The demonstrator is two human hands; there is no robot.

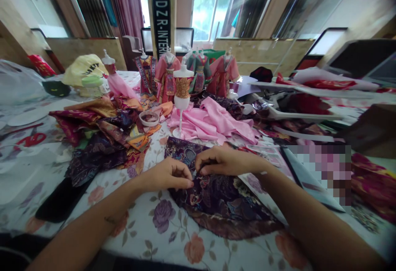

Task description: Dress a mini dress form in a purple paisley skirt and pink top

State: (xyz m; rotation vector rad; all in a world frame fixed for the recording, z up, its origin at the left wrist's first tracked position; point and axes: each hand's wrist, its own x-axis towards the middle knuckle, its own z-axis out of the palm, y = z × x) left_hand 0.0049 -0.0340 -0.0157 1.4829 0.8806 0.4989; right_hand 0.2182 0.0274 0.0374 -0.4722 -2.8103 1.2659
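A dark purple patterned cloth point(229, 205) lies spread on the floral tablecloth, with a curved brownish lower edge. Over its upper left part is my left hand point(170, 175), fingers curled and thumb and fingertips close together. Just right of it, my right hand point(216, 160) is bent in a pinch over the same cloth. The fingertips of both hands nearly meet; whatever lies between them is too small to name. Behind the hands stands a small white mannequin point(182, 100) with an orange patterned bodice, beside crumpled pink fabric point(210, 120).
Dressed mannequins point(168, 75) stand at the back. Heaped patterned fabrics point(102, 130), a round clear container point(149, 118), red scissors point(32, 139) and a black object point(62, 201) are on the left. On the right are a white tray point(303, 115) and a cardboard box point(371, 130).
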